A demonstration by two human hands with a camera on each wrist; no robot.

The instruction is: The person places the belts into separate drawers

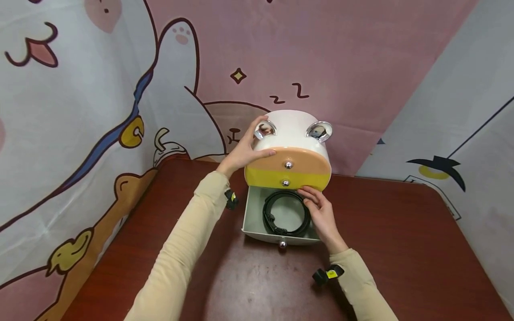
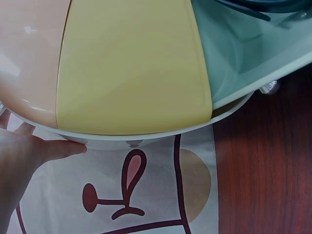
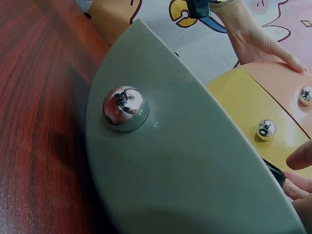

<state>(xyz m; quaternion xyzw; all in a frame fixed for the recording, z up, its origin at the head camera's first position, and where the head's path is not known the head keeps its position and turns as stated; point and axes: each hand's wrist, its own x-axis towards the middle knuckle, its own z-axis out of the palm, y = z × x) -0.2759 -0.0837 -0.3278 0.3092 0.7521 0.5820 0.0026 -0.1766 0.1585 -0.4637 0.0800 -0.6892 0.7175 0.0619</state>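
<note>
A white drawer box (image 1: 291,130) with shiny round ears has its bottom pale green drawer (image 1: 254,214) pulled out. My left hand (image 1: 245,149) holds the box at its left ear, thumb along the side edge of the front and fingers by the ear. Inside the drawer lies a coiled black belt (image 1: 267,213). The right hand (image 1: 321,214) reaches over the drawer's right side, its fingertips at the belt's upper right edge. In the right wrist view a gap shows between thumb and fingers, and a black strip (image 3: 274,171) of the belt ends at the fingers.
Above the open drawer, the yellow drawer (image 1: 261,177) and the orange drawer (image 1: 265,161) are closed, each with a silver knob. The box stands on a reddish-brown table (image 1: 401,249), near its back edge. A printed cartoon cloth (image 1: 345,67) hangs behind it.
</note>
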